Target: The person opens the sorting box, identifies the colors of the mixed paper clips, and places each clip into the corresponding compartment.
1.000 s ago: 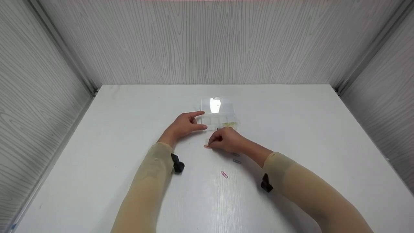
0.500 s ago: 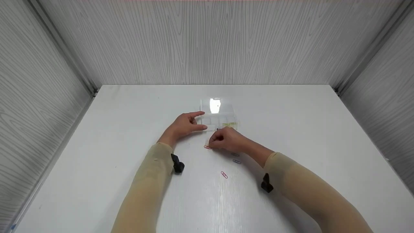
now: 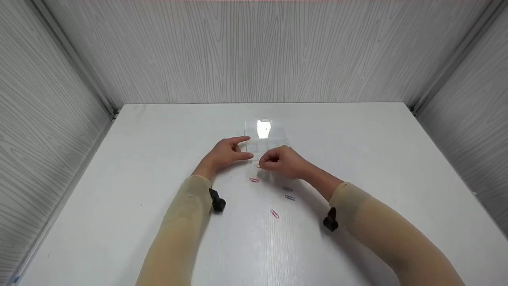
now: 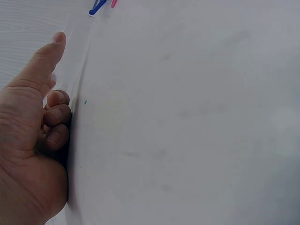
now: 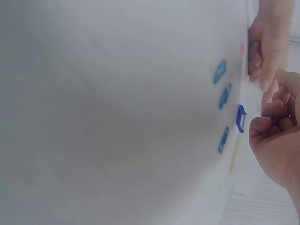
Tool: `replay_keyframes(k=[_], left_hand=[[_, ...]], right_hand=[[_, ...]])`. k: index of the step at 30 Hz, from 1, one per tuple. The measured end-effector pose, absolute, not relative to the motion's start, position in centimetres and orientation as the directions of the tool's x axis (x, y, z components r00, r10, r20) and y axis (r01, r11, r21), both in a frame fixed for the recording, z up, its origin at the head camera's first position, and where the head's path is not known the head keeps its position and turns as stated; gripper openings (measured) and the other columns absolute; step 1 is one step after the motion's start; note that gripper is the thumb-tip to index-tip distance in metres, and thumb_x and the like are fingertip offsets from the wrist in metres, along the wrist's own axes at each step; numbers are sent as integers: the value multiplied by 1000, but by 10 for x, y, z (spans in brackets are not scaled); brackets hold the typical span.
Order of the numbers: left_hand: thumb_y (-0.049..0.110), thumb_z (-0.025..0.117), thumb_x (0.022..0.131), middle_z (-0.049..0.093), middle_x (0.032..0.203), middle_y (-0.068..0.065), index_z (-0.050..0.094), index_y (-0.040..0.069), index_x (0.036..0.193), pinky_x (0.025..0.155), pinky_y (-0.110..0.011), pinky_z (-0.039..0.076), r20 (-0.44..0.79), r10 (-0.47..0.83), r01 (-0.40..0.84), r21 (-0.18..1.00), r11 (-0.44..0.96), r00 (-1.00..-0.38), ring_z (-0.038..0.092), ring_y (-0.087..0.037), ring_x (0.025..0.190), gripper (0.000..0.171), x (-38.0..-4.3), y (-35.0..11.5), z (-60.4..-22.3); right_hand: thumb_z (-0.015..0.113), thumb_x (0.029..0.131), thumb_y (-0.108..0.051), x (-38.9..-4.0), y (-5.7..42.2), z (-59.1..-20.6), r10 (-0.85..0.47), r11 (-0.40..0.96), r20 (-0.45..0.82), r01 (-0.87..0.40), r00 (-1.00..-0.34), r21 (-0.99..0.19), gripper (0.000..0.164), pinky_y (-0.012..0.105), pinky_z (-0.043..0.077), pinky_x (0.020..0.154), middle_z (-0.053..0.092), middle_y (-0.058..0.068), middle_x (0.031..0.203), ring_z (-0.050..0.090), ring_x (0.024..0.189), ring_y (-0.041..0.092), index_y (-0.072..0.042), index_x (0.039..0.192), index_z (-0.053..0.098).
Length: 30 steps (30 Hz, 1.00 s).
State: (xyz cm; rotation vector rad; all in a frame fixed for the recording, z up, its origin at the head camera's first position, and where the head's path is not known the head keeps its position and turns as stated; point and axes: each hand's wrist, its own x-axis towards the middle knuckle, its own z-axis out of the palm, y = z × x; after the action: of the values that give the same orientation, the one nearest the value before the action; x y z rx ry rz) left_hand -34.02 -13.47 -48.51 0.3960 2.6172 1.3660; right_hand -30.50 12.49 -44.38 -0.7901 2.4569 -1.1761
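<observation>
A clear plastic compartment box (image 3: 254, 147) stands on the white table with its transparent lid (image 3: 274, 130) folded back. At the box's left end rests my left hand (image 3: 227, 153), thumb and index finger straight and spread against it. In the left wrist view, the other fingers of that left hand (image 4: 28, 117) are curled. My right hand (image 3: 286, 162) pinches a small yellow paper clip (image 3: 257, 165) just in front of the box, hiding the box's right part. The right wrist view shows this right hand (image 5: 281, 122) with its fingers bent.
Nearer me lie a red paper clip (image 3: 254, 180), a pink paper clip (image 3: 274, 213) and blue paper clips (image 3: 290, 198). A dark blue piece (image 5: 241, 118) sits by the box front, with yellow material (image 5: 234, 154) beside it. Grey wood-grain panels (image 3: 254, 51) border the table.
My right hand has risen from the table and moved forward to the box with the yellow paper clip. The red paper clip is now uncovered. My left hand stays put.
</observation>
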Motion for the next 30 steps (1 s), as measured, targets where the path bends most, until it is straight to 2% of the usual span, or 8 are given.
replay_keyframes(k=[8, 14, 21, 30], left_hand=[[42, 85, 92, 55, 88, 0, 58, 23, 155, 84, -35, 42, -32, 296, 142, 825, 547, -955, 50, -17, 82, 71, -340, -135, -486], [43, 86, 91, 54, 91, -1, 59, 24, 154, 84, -35, 41, -32, 289, 139, 823, 551, -957, 49, -18, 86, 71, -340, -134, -485], [44, 85, 91, 55, 94, -2, 59, 25, 154, 87, -37, 40, -41, 285, 133, 816, 562, -958, 50, -20, 89, 71, -339, -133, -484], [42, 86, 91, 54, 93, -2, 59, 25, 155, 88, -36, 41, -47, 283, 124, 821, 558, -958, 50, -19, 88, 72, -338, -133, -484]], right_hand=[[72, 102, -22, -318, 141, -427, -510, 527, -9, -304, -860, -794, 16, 32, 47, 77, 75, 7, 103, 58, 89, 18, -11, 110, 82], [72, 102, -20, -326, 151, -424, -434, 530, 19, -272, -901, -803, 19, 30, 48, 76, 71, 5, 101, 57, 91, 19, -6, 112, 81], [72, 103, -21, -334, 157, -427, -350, 557, 14, -220, -937, -801, 13, 31, 49, 79, 70, 4, 105, 58, 95, 21, -12, 109, 80], [71, 102, -21, -343, 164, -446, -263, 594, 33, -189, -964, -782, 17, 32, 48, 80, 72, 5, 109, 59, 95, 21, -10, 112, 80]])
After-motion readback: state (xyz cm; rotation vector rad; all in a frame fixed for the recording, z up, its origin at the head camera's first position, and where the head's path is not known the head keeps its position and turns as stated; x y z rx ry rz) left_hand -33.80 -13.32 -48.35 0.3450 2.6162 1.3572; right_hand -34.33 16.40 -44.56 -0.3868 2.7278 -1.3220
